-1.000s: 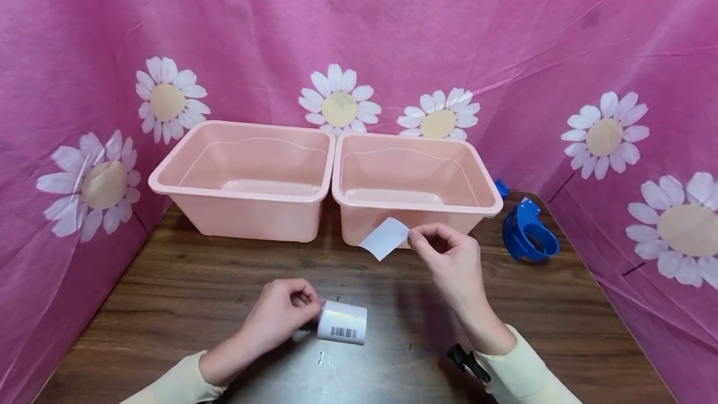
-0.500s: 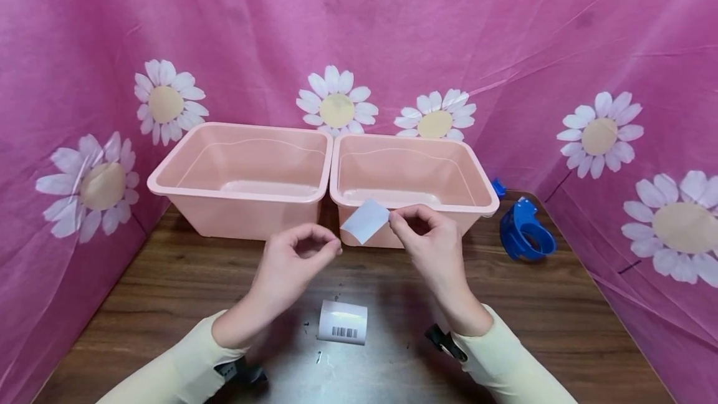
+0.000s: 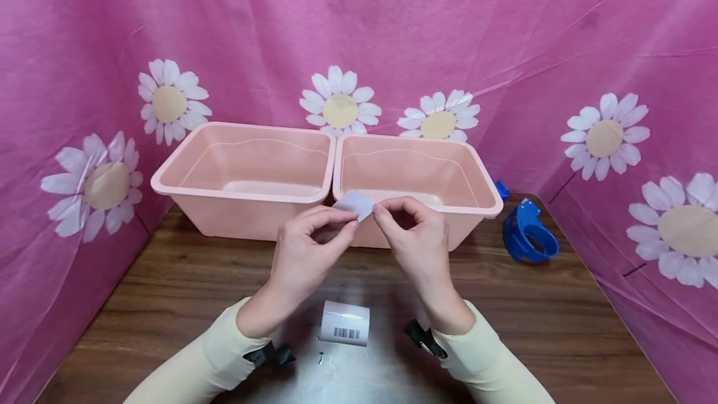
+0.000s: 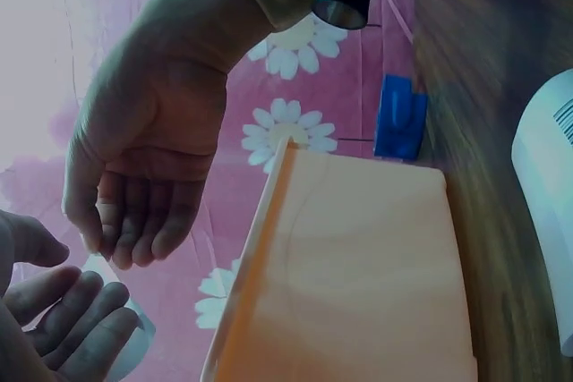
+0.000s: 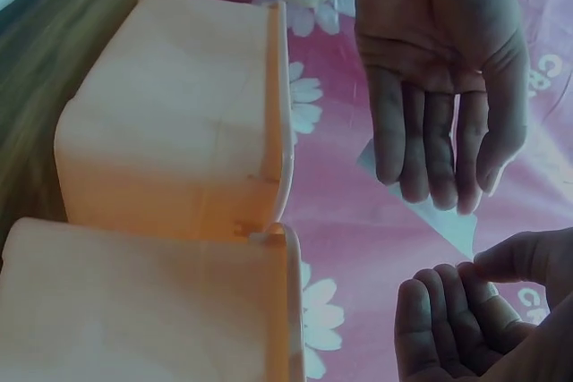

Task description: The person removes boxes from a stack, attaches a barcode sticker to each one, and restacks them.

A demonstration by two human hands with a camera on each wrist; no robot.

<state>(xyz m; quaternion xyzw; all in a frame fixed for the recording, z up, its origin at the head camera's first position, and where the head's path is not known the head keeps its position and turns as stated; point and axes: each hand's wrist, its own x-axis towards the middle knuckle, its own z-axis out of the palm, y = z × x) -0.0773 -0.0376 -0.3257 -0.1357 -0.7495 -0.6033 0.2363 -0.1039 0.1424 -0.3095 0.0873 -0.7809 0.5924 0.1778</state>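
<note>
Small white four-cornered paper label [image 3: 354,201] was in the air between two bare hands, apart from the white cylindrical roll with a printed barcode [image 3: 344,324]. From where I stood, the taking-off part looked done, assuming the label came from that roll. Not done: label not set down or stuck to anything I could see. Where it belonged, no telling.

Right hand [image 3: 417,242]: thumb and index finger pinched one corner of the label; other fingers bent. Left hand [image 3: 305,248]: fingers bent toward the thumb right at the label's near edge. Couldn't tell if they gripped it; part of the label sat behind those fingers in both wrist views.

Label position: in front of the pale pink plastic bin on the right [image 3: 412,173], apparently higher than its rim, not touching it in the wrist views. Pale pink plastic bin on the left [image 3: 241,161] stood upright close beside it.

Roll lay on its side on the dark wood-grain table [image 3: 168,304], below the wrists, neither hand on it. Blue plastic tape dispenser [image 3: 518,229] sat untouched off to the right, so no part in the work at that point.
</note>
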